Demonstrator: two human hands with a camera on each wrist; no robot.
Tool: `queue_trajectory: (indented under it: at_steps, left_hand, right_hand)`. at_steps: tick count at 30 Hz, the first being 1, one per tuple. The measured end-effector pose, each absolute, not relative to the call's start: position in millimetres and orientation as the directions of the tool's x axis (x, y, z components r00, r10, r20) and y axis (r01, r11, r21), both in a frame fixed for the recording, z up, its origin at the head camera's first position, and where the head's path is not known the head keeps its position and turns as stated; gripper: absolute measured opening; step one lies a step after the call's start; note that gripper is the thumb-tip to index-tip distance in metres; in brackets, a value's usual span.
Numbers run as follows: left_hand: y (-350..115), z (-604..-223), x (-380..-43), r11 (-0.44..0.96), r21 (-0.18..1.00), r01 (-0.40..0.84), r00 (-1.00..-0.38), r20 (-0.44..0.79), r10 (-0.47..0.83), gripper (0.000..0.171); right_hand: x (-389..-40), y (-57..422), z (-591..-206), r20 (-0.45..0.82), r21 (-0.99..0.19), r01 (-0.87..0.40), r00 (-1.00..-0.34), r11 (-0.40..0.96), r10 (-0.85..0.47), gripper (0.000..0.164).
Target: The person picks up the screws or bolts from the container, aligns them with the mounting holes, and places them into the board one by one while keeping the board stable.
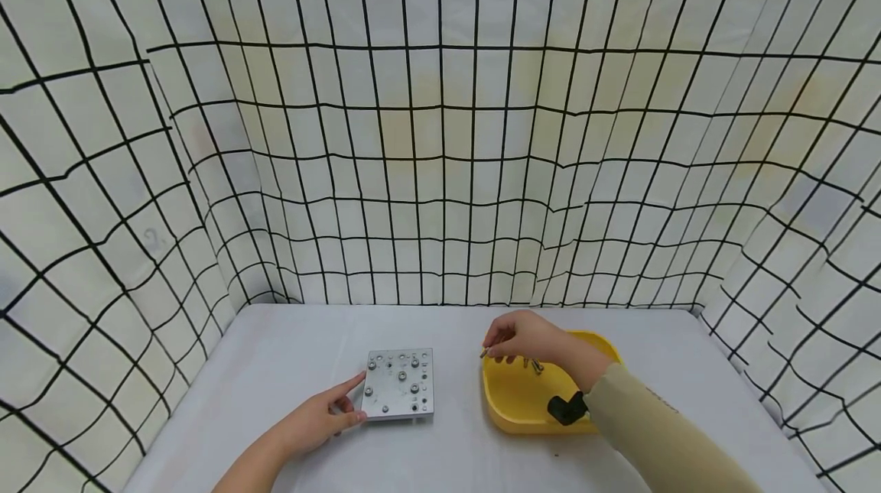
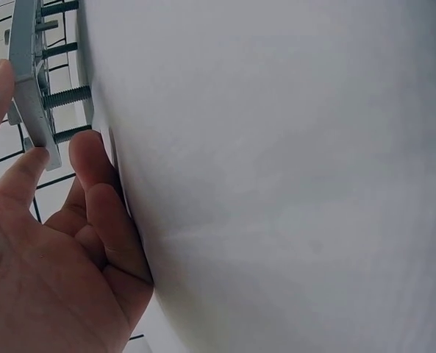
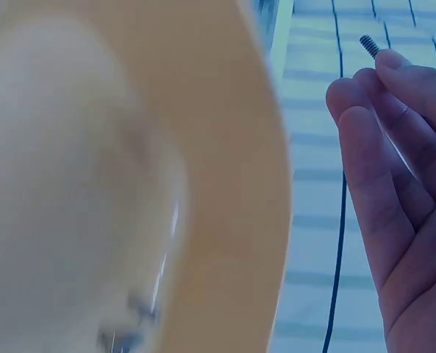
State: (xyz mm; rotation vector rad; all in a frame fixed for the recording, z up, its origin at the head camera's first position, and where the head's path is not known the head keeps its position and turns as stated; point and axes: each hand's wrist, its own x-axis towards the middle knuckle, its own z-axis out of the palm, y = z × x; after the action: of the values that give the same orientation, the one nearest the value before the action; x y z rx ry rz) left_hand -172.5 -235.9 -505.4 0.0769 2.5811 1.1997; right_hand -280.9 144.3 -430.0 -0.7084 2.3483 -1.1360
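My left hand holds a square metal plate at its left side, finger at the upper corner and thumb at the lower one. Several bolt heads and holes dot the plate's top. Seen from the left wrist, threaded bolt shanks stick out of the plate's underside toward the white tabletop. Over the left rim of a yellow tray, my right hand pinches a small screw between thumb and fingertips, its threaded end poking out.
A few small metal screws lie in the yellow tray. Near my right wrist is a black object, partly over the tray. A tiny dark speck lies in front of the tray. White walls with a black grid enclose the table.
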Motion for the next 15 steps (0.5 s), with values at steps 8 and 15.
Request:
queue_trajectory:
  at_steps: [8,15]
  left_hand:
    - [-236.8,-506.5,-173.2,0.647,0.761,-0.047,-0.953,-0.228,0.199,0.081]
    - [-237.0,-506.1,-172.8,0.657,0.752,-0.059,-0.952,-0.239,0.188,0.081]
  right_hand:
    - [-263.4,76.6,-435.7,-0.153,-0.770,-0.341,-0.723,0.540,-0.674,0.006]
    - [-250.2,45.3,-443.3,-0.169,-0.735,-0.388,-0.690,0.557,-0.704,0.008]
